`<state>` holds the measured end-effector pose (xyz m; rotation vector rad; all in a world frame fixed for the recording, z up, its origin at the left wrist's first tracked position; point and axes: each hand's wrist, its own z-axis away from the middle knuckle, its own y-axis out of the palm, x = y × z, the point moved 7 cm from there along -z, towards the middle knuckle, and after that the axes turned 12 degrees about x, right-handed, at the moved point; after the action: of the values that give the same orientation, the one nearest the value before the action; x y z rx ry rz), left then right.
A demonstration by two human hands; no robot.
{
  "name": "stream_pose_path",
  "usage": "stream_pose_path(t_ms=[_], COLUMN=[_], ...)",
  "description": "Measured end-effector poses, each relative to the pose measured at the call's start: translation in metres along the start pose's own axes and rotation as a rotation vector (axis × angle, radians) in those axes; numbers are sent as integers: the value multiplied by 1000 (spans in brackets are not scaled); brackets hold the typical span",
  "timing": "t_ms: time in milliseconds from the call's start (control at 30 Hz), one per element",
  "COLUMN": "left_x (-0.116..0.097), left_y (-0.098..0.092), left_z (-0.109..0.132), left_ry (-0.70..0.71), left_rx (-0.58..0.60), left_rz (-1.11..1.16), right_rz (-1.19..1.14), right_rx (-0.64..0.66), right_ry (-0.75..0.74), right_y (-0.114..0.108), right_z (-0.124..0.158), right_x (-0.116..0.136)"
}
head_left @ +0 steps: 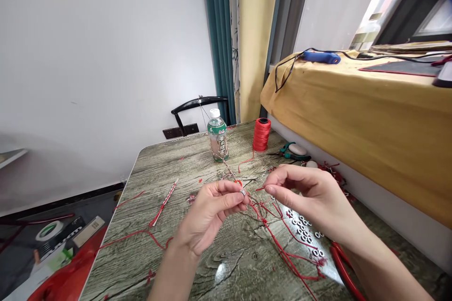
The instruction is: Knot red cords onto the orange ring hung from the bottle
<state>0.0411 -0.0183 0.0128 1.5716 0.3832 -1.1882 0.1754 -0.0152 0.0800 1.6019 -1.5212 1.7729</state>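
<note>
My left hand (215, 209) pinches a small silvery metal ring (243, 193) between thumb and forefinger, above the middle of the table. Red cords (268, 230) hang from it and trail to the lower right over the tabletop. Close by on the right, my right hand (300, 188) holds the short end of a red cord (260, 189) between thumb and fingertips. Behind the left fingers, a thin braided cord (229, 169) runs toward a plastic drink bottle (217, 138). Several small metal rings (302, 230) lie under my right hand, partly hidden by it.
A red thread spool (261, 135) stands beyond my hands, with green-handled pliers (289, 151) to its right. A red-and-white braided cord (165, 201) lies on the left of the wood-grain table (205, 268). A yellow-covered ledge (353, 103) borders the right side.
</note>
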Motion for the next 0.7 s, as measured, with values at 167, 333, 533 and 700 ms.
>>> stream_pose_path(t_ms=[167, 333, 533, 700], left_x=[1, 6, 5, 3], left_y=[7, 10, 15, 16], left_z=[0, -1, -1, 2], left_ry=[18, 19, 29, 39], left_rx=[8, 19, 9, -17], left_rz=[20, 59, 112, 120], right_rz=[-22, -67, -230, -276], right_rx=[30, 57, 122, 138], right_ry=[-37, -24, 13, 24], right_y=[7, 10, 16, 19], right_z=[0, -3, -3, -2], right_x=[4, 2, -4, -5])
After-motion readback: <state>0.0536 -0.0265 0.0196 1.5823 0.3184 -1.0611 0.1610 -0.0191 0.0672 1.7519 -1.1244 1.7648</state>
